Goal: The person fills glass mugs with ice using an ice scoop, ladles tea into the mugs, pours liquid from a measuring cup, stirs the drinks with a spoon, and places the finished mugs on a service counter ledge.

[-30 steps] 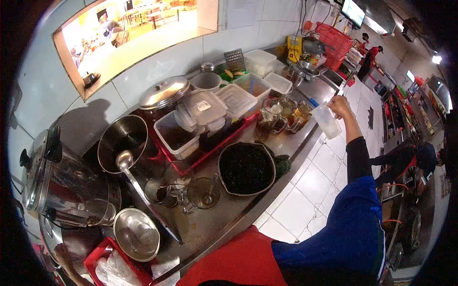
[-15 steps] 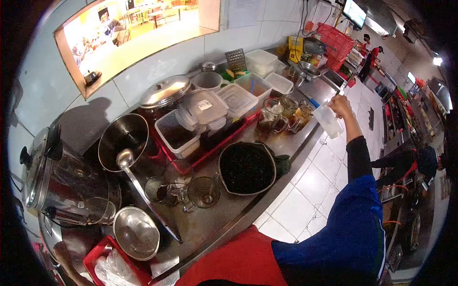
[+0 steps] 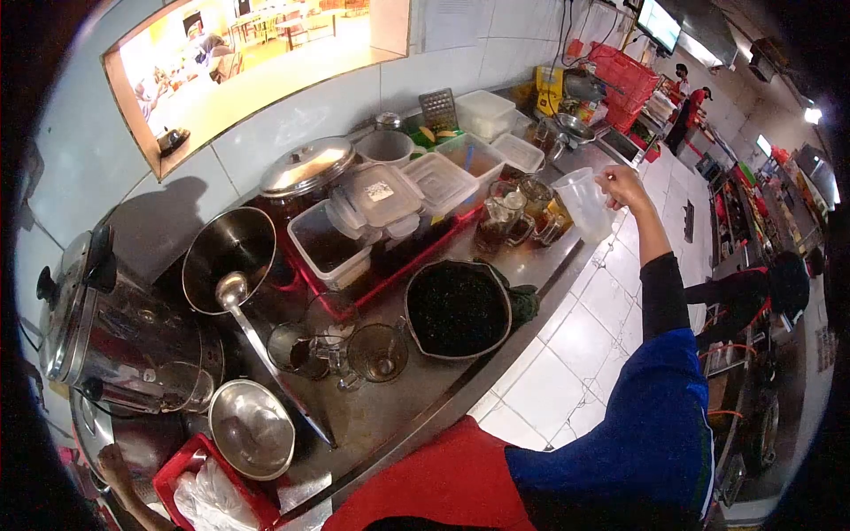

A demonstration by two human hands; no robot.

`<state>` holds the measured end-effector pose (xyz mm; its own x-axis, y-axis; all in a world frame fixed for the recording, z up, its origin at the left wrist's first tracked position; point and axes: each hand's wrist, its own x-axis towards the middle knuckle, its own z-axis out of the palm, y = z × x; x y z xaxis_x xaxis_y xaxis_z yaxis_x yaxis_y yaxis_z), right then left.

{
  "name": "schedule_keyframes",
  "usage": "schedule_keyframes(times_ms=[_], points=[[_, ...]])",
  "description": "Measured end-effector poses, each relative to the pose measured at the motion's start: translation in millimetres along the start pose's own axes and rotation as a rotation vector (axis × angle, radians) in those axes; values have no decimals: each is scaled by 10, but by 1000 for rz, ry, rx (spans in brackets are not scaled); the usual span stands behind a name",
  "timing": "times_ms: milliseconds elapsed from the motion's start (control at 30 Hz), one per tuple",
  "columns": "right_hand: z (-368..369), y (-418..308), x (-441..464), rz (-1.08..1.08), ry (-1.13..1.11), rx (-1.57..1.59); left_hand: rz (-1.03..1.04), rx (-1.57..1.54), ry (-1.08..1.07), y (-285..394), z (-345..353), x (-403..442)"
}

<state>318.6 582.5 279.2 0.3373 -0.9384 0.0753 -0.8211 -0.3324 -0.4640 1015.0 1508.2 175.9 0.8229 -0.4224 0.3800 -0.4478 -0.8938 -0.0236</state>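
Observation:
My right hand (image 3: 623, 188) is closed on the handle of a translucent plastic jug (image 3: 584, 205), held tilted at the counter's right edge. Just left of the jug stand several glass mugs (image 3: 551, 221) with brown liquid. At the far lower left, my left hand (image 3: 113, 467) is near the rim of a metal vessel; its fingers are too dark and small to make out. A pot of dark contents (image 3: 458, 310) sits at the counter's front edge, with two glass mugs (image 3: 377, 352) to its left.
A long ladle (image 3: 276, 372) leans from a deep steel pot (image 3: 228, 257). Lidded plastic boxes (image 3: 381, 196) stand in a red tray. At left are a large steel urn (image 3: 133, 327), a steel bowl (image 3: 252, 429) and a red basket (image 3: 164, 482). A person (image 3: 748, 292) bends at the right.
My right hand has shifted slightly left with the jug, which is now nearer the glass mugs. The person at the right has moved a little. My left hand has hardly moved.

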Motion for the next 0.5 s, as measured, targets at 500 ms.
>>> schedule_keyframes(times_ms=[500], points=[[270,-598,167,-162,9,-393,112,328,-9,-6,-2,-17]])
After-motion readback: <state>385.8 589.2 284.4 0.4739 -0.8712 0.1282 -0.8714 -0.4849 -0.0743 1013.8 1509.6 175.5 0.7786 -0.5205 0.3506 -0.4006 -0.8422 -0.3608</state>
